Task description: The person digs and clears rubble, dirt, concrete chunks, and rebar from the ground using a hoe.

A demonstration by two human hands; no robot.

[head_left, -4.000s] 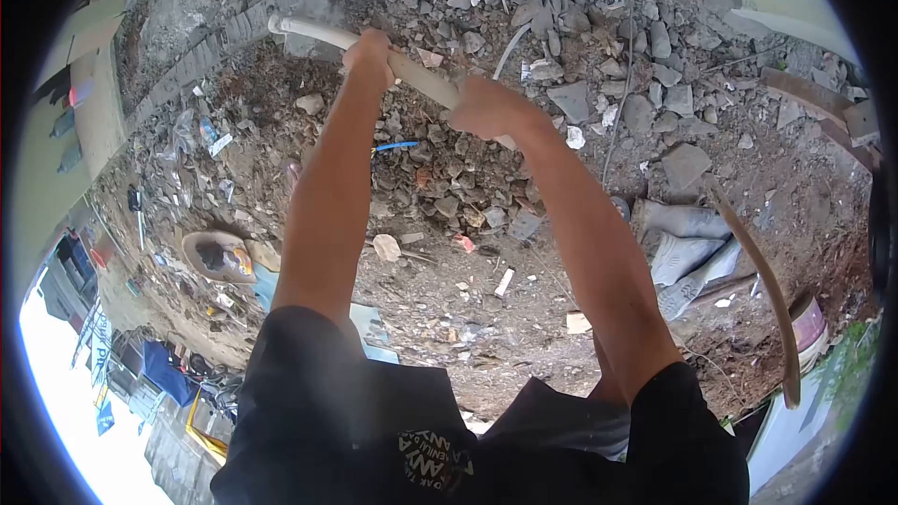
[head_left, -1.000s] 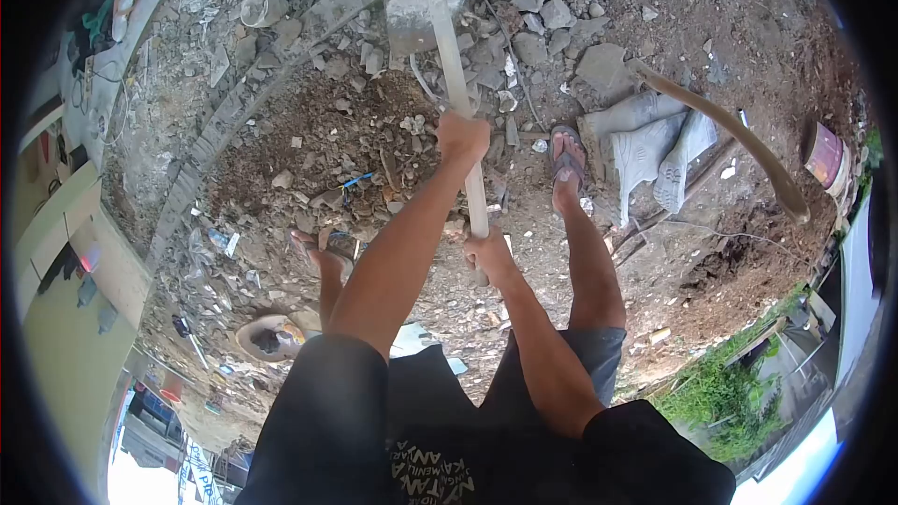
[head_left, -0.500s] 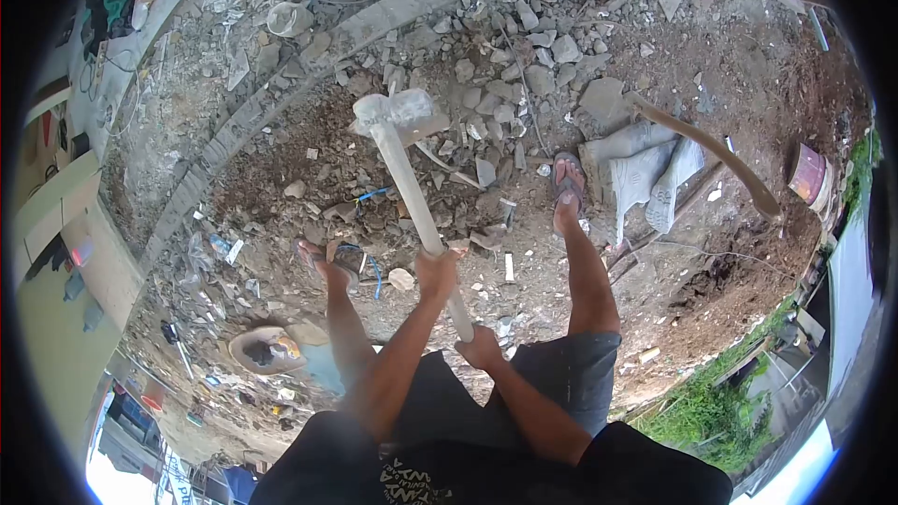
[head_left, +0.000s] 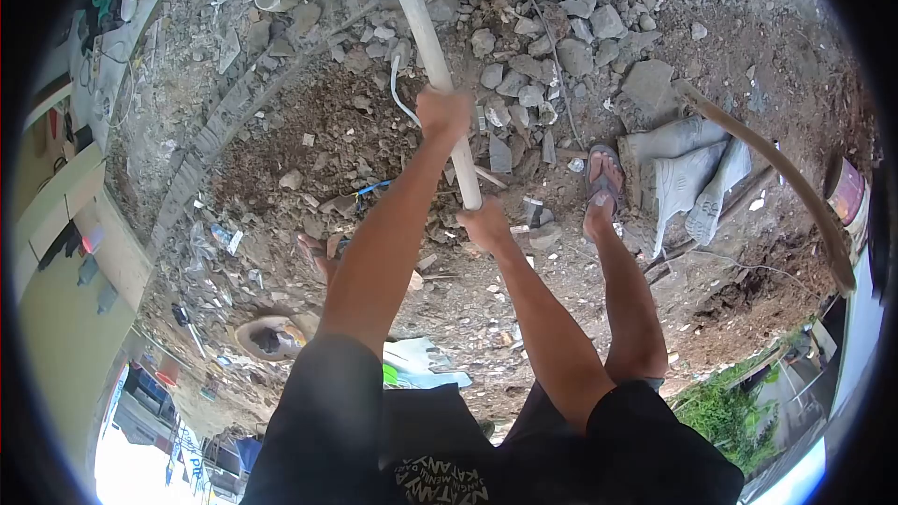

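Observation:
A sledgehammer (head_left: 423, 33) with a pale, dusty handle reaches up and away from me, its grey head at the top edge of the view and partly cut off. Midway along the handle, my left hand (head_left: 443, 114) is wrapped round it. My right hand (head_left: 484, 226) grips the handle's near end, lower down and a little to the right. Beyond the hands lie broken concrete pieces (head_left: 575, 56) and loose brown soil (head_left: 304, 126). Whether the head touches the rubble cannot be made out.
Grey rubber boots (head_left: 678, 182) lie beside my sandalled right foot (head_left: 603, 182). A curved wooden handle (head_left: 776, 173) rests to their right, near a pinkish bucket (head_left: 845, 192). A concrete strip (head_left: 220, 136) curves along the left. A straw-coloured hat-like object (head_left: 269, 337) sits lower left.
Both hands have moved up and away from my body with the sledgehammer. Its head has gone from the upper middle to the top edge, and my arms are stretched farther out.

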